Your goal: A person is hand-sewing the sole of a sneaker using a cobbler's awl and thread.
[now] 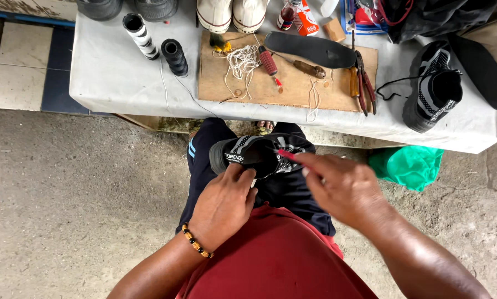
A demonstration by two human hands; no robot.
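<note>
From where I'm watching, left hand [223, 207] clamps the black sneaker [252, 156] on the lap, shoe's long axis running 9 to 3. Right hand [342, 188] pinches a red-tipped tool [287, 155], pointing toward 10, tip touching the shoe's right end.

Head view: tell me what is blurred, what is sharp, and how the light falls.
Head view: the right hand and its red-handled tool are smeared by motion; the left hand on the black shoe is sharper; the table and its tools are crisp; light is soft and even, without glare or hard shadows.
</note>
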